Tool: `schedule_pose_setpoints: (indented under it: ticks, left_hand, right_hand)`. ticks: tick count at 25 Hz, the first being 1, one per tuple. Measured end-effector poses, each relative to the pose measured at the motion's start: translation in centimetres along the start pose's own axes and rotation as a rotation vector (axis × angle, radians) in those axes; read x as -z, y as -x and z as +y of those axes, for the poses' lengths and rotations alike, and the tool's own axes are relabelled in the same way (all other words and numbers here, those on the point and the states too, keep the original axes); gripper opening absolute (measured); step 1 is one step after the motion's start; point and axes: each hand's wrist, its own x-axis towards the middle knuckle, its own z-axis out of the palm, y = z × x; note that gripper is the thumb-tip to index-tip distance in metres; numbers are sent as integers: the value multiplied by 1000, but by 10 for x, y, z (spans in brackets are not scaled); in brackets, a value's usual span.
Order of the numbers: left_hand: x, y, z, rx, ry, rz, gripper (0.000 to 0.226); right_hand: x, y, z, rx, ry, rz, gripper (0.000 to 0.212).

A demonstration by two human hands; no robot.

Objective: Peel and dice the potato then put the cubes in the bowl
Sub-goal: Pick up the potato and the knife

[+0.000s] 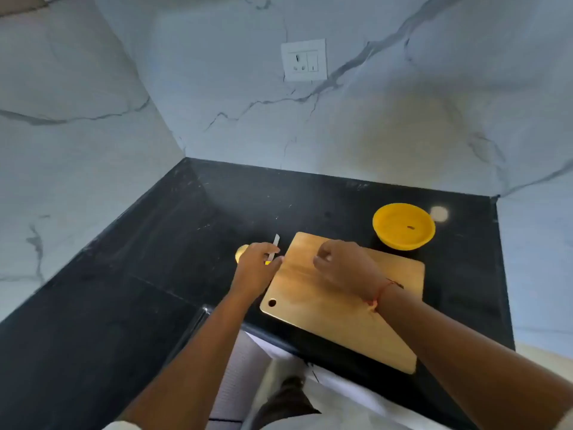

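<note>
A wooden cutting board lies on the black counter, one corner over the front edge. My left hand is just off the board's left edge, its fingers and thumb closed around a knife with a white blade and a yellow handle; the blade points away from me. A yellowish potato peeks out behind that hand on the counter. My right hand hovers over the board's far half with loosely curled fingers, and nothing shows in it. A yellow bowl stands past the board's far right corner.
Marble walls close the counter at the back and on both sides. A white wall socket sits high on the back wall. The counter's front edge runs under the board, with the floor and my foot below it.
</note>
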Motion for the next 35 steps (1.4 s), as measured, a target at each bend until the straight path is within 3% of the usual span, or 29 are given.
schedule_pose_setpoints:
  ticks: [3, 9, 14, 19, 30, 35]
  left_hand:
    - [16, -36, -46, 69, -123, 1, 46]
    - [29, -94, -121, -6, -197, -288, 76]
    - [29, -115, -145, -52, -123, -488, 77]
    - [29, -116, -150, -13, 8, -488, 70]
    - [27, -85, -114, 76, 264, -382, 53]
    - [-8, -64, -69, -69, 394, -331, 55]
  right_hand:
    - [-39, -35, -13, -10, 97, -39, 30]
    - [-108, -107, -65, -223, 229, -165, 38]
    - [-133, -136, -81, -474, 295, -296, 54]
    - [-138, -145, -82, -494, 300, -329, 49]
    - [-130, -121, -69, -456, -67, -169, 28]
    - [-80, -71, -17, -496, -207, 82, 9]
